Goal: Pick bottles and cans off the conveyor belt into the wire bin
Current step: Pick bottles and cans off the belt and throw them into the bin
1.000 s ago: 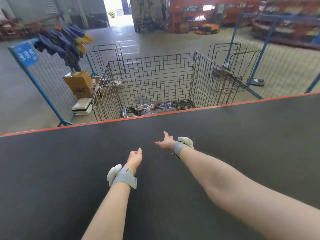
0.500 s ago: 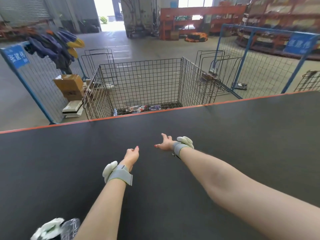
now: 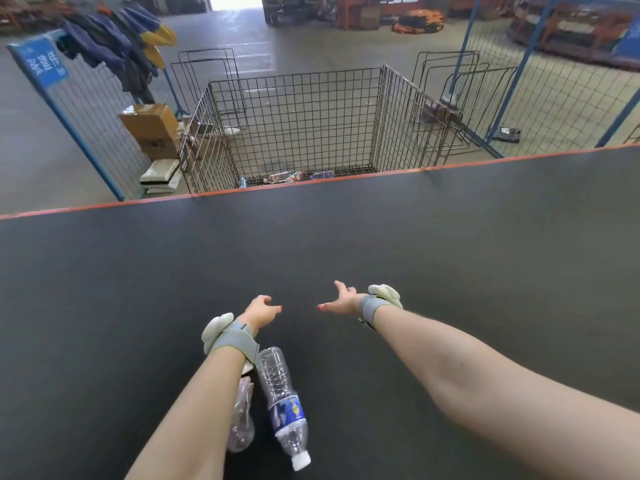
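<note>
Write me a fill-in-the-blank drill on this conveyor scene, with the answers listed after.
1. The labelled bottle lying on the belt has a ____ cap.
2. The left hand and the right hand each hold ____.
3. The wire bin already contains a few ____.
4. The cardboard box sits on the bin's ____ side.

Missing words: white; nothing; bottles; left.

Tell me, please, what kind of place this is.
Probably a warehouse or recycling sorting hall. A wide black conveyor belt carries a plastic bottle, a wire bin beyond its far edge holds a few bottles, and blue mesh fences stand on the concrete floor.
</note>
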### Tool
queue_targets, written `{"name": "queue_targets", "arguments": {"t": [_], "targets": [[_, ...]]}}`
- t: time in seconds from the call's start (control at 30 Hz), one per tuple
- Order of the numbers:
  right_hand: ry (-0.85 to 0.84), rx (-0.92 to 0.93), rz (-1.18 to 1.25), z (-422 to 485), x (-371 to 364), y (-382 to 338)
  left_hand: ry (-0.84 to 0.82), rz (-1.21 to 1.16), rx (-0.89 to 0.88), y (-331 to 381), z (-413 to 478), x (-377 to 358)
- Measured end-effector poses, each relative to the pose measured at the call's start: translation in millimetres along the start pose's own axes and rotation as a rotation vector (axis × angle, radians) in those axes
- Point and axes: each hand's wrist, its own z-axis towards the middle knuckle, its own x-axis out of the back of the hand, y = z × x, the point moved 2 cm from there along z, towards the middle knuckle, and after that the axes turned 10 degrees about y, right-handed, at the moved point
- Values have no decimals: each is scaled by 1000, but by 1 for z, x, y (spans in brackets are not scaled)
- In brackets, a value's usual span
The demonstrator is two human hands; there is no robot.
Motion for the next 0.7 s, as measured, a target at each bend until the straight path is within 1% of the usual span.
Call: {"name": "queue_targets", "arguments": {"t": [0.17, 0.27, 0.33, 0.5, 0.57, 0.63, 0.7], "targets": [[-88, -29, -14, -10, -42, 20, -51, 24, 34, -11, -2, -22], [-127, -32, -25, -14, -57, 30, -71, 18, 28, -7, -7, -33], [-147, -69, -27, -11, -70, 42, -105, 28, 21, -3, -5, -46], [-67, -119, -74, -11, -83, 79, -179, 52, -14, 7, -8, -57], [21, -146, -26, -4, -75, 89, -270, 81, -50, 15, -12, -64], [123, -203, 93, 6, -61, 99, -439, 162, -111, 29, -24, -80], [179, -255, 152, 12, -44, 111, -620, 285, -191, 44, -42, -106]]}}
